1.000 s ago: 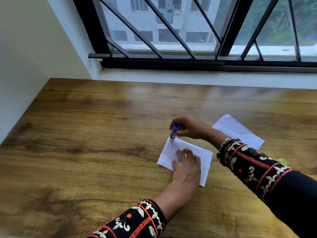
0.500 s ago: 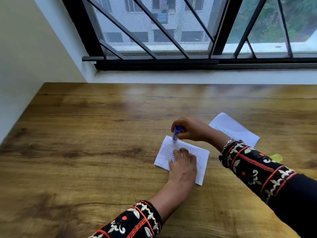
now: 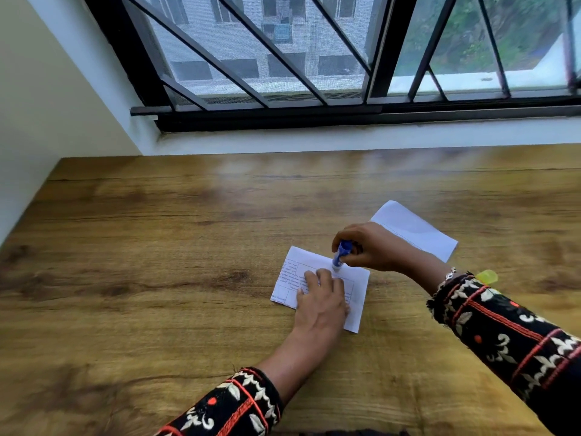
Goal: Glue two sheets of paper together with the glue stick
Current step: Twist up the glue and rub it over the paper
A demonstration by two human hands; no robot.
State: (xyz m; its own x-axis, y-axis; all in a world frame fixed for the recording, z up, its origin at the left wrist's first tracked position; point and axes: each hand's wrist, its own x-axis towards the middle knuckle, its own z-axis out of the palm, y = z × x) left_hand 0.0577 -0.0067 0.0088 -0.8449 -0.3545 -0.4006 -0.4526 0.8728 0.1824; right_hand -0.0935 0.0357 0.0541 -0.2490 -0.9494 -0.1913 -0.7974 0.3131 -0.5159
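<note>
Currently the gluing stroke, by my reading. The right hand (image 3: pixel 371 247) has its fingers curled round the blue glue stick (image 3: pixel 341 254), whose pale tip sits on the far edge of the printed sheet (image 3: pixel 294 262) while the barrel leans slightly up and away. The right forearm comes in from the right, wrist low over the paper. The left hand (image 3: pixel 320 305) lies flat with straight fingers and presses the sheet's middle onto the desk (image 3: pixel 157 262), fingertips just beside the glue tip. The second sheet (image 3: pixel 415 229) lies apart on the desk, beyond the right hand and partly hidden by it. A small yellow-green object (image 3: pixel 487 276) shows at the right sleeve; I cannot tell whether it is the cap. To do this well, I would use light, even strokes running away from the pinning fingers, cover the edges and corners, and lift the left hand only to reach the paper under it. Pushing toward the fingers may buckle the paper.
</note>
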